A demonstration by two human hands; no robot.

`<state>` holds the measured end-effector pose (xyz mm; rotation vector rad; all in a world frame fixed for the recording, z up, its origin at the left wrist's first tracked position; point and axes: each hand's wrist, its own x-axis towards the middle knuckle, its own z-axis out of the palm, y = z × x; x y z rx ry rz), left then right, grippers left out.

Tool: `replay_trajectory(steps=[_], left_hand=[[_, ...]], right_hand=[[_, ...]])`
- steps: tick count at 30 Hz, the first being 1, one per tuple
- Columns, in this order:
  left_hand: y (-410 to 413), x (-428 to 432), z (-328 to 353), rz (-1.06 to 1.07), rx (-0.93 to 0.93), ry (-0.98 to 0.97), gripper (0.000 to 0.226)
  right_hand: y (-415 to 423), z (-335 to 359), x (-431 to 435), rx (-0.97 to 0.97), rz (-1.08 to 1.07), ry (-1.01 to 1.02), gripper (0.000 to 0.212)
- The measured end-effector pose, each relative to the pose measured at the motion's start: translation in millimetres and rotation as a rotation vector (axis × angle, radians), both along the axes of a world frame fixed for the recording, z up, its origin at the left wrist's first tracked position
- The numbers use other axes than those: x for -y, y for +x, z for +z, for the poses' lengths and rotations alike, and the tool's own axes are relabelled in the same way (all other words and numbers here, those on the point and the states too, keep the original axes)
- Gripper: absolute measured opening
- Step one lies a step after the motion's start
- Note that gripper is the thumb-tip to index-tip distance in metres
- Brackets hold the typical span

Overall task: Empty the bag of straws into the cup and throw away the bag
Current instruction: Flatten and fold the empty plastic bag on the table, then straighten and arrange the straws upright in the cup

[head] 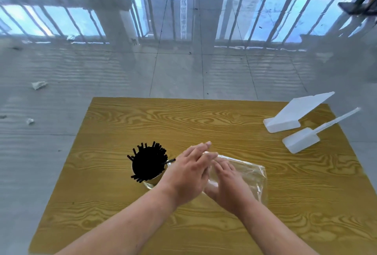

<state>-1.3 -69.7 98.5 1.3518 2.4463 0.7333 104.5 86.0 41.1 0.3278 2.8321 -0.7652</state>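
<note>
A clear cup [150, 183] packed with black straws [147, 162] stands left of centre on the wooden table [204, 124]. Just right of it lies a flattened transparent plastic bag [252, 175]; it looks empty. My right hand [228, 185] rests palm down on the bag's left part, fingers together. My left hand [190, 171] lies across the right hand and the bag's near-left end, fingers stretched out flat. Both hands press on the bag rather than grip it. The part of the bag beneath the hands is hidden.
A white dustpan [293, 115] and a white brush with a long handle [302, 140] lie at the table's far right corner. Crumpled paper scraps [39, 85] lie on the grey tiled floor to the left. Window bars reflect in the floor beyond the table.
</note>
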Motion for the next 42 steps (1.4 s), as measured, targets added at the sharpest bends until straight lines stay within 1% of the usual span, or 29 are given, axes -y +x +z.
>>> replay_trajectory(steps=[2,6,10,13,14,17,19,22,24,29,33,35,37,39,41,42], left_hand=[[-11.7,8.8,13.8,0.030,-0.047,0.042,0.045],[-34.6,26.8,36.0,0.038,-0.126,0.097,0.048],[-59.5,57.5,42.3,0.171,-0.132,0.122,0.054],[-80.1,87.6,33.2,0.260,-0.058,0.016,0.075],[-86.5,97.7,28.1,0.268,0.000,-0.030,0.085],[-102.6,127.8,13.7,0.250,0.257,-0.109,0.113],[-110.1,146.1,6.1,0.215,0.362,-0.147,0.132],[-116.7,164.5,-3.4,0.140,0.432,-0.216,0.153],[-120.1,169.6,-8.4,0.089,0.452,-0.250,0.161],[-128.3,167.1,-12.7,0.012,0.443,-0.261,0.164],[-131.5,165.2,-10.3,-0.025,0.419,-0.263,0.162],[-132.5,164.2,-11.2,-0.033,0.401,-0.263,0.160],[-132.8,162.2,-13.3,-0.031,0.380,-0.273,0.157],[-132.8,160.0,-14.8,-0.036,0.357,-0.295,0.157],[-132.1,158.1,-16.2,-0.043,0.346,-0.307,0.157],[-131.7,157.3,-17.2,-0.039,0.340,-0.306,0.153]], right_hand=[[-12.5,10.0,16.0,-0.013,0.026,-0.030,0.088],[-32.2,27.4,46.5,0.004,0.014,-0.072,0.101],[-48.0,44.5,76.9,-0.051,-0.058,-0.109,0.111],[-58.7,52.3,97.4,-0.053,-0.105,-0.147,0.115],[-61.5,53.4,103.9,-0.032,-0.124,-0.159,0.119],[-67.2,52.8,121.8,0.029,-0.198,-0.201,0.132],[-68.8,51.8,132.0,0.074,-0.249,-0.222,0.139],[-69.9,50.9,142.8,0.109,-0.304,-0.201,0.146],[-71.6,51.5,148.7,0.109,-0.332,-0.196,0.148],[-79.3,58.6,158.8,0.025,-0.376,-0.185,0.141],[-78.5,65.9,162.2,-0.066,-0.304,-0.053,0.127],[-77.5,65.9,163.8,-0.067,-0.292,-0.023,0.121],[-77.5,64.0,163.7,-0.027,-0.285,-0.011,0.116],[-77.0,63.7,163.5,0.012,-0.283,-0.017,0.120],[-75.4,64.3,163.8,0.039,-0.303,-0.055,0.133],[-74.5,63.9,163.8,0.062,-0.321,-0.075,0.137]])
